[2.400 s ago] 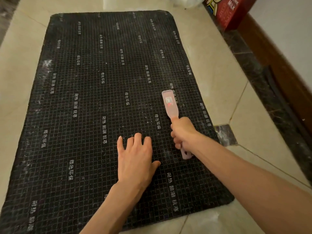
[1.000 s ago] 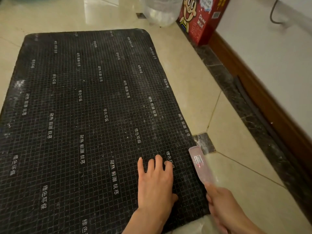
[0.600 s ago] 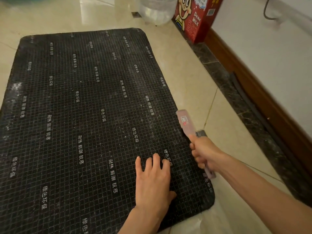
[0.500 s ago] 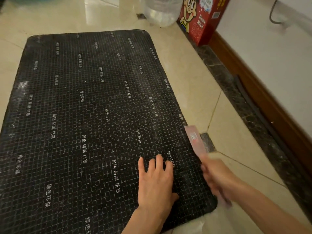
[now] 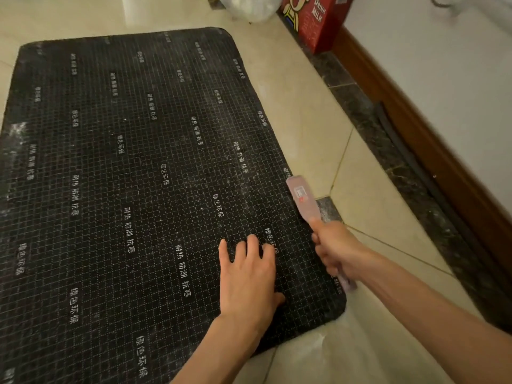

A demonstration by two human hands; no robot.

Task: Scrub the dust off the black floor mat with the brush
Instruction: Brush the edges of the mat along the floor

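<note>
Floor: glossy beige tiled floor [image 5: 304, 112], with a dark marbled border strip [image 5: 360, 106] running along the wall on the right. Pale powdery dust lies on the tile just off the mat's near right corner.

Wall side: white wall above a brown wooden skirting board [image 5: 415, 128].

Mat: black rectangular floor mat [image 5: 124, 176] with rounded corners, a fine white grid and rows of white printed characters. It lies flat on the tiles and fills most of the view. Whitish dust patches show along its left edge and in streaks near the right side.

Box: red cardboard carton printed "DRINK MILK" [image 5: 315, 20], standing at the far right against the skirting, well apart from the mat.

Bag: crumpled translucent plastic bag [image 5: 249, 6], just left of the carton, cut off by the top of the view.

Left hand [image 5: 246, 275]: palm down, fingers straight and slightly spread, pressing flat on the mat near its near right corner.

Right hand [image 5: 335, 250]: fingers curled round the brush handle, over the mat's right edge, just right of the left hand and not touching it.

Brush: pale pink translucent plastic brush [image 5: 303, 198] with a long flat head, which points away from the person over the mat's right edge. Whether the bristles touch the mat cannot be told. The handle end pokes out below the fist.
</note>
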